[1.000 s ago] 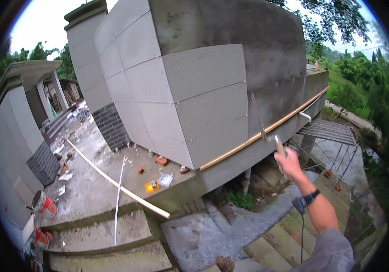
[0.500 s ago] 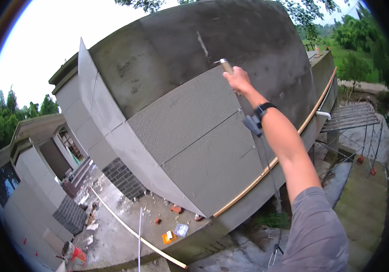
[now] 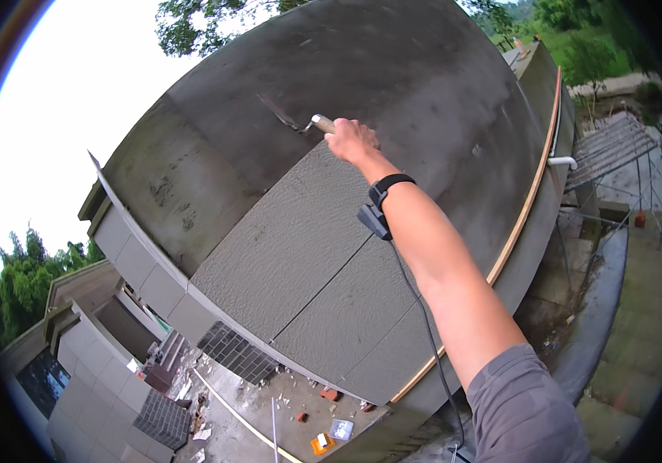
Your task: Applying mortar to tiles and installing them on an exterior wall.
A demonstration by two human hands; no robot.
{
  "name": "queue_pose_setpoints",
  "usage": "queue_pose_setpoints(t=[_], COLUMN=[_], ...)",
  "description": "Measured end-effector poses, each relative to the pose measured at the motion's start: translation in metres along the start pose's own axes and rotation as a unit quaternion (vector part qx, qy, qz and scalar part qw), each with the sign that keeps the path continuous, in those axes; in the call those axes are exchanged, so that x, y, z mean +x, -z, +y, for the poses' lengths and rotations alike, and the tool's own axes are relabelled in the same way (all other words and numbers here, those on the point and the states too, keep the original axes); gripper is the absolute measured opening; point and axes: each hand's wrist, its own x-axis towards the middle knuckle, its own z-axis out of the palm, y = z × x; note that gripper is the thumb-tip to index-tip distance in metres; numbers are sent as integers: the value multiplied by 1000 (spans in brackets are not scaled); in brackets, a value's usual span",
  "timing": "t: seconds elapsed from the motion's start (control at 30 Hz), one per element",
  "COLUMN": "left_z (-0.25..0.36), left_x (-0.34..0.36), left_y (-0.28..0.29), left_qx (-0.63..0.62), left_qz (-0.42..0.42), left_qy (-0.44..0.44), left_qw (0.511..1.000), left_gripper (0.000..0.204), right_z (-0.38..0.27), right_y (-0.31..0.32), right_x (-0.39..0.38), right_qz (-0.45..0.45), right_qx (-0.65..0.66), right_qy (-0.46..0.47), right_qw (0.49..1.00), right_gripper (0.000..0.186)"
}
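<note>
My right hand (image 3: 354,141) is closed round the wooden handle of a trowel (image 3: 322,123). The trowel's thin metal blade (image 3: 277,112) points up and left, close to or against the dark, smooth-plastered wall (image 3: 423,85); whether it touches I cannot tell. Just below the hand begins a lighter grey, rough-textured wall section (image 3: 285,231), crossed by straight dark grooves. A black band with a small grey device (image 3: 376,220) sits on my right wrist, with a cable hanging from it. My left hand is out of view.
A long wooden strip (image 3: 528,204) runs along the wall's lower edge, near a white pipe (image 3: 562,163). To the right stands metal scaffolding (image 3: 613,154). Below lie an orange box (image 3: 322,444), brick pieces (image 3: 331,393) and a long pale strip (image 3: 238,420). Grey-tiled pillars (image 3: 99,355) rise at left.
The view has tilted and shifted, so the wall appears turned. My right hand and the trowel now appear further left, and the blade slants more to the left. The grip stays the same.
</note>
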Motion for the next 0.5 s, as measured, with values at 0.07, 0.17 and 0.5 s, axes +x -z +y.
queue_pose_setpoints(t=[0.07, 0.17, 0.5], left_z=[5, 7, -123], left_x=[-3, -15, -103], left_y=[1, 0, 24], left_qx=[5, 5, -122], left_qz=[-4, -10, -64], left_qy=[6, 18, 244], left_qw=[1000, 1000, 960], left_gripper=[38, 38, 40], right_z=[-2, -8, -6], right_y=[5, 13, 2], right_x=[-1, -8, 10], right_qz=[5, -15, 45], right_qx=[12, 30, 57], right_qy=[-5, -30, 66], right_qw=[1000, 999, 995], right_gripper=[33, 32, 60])
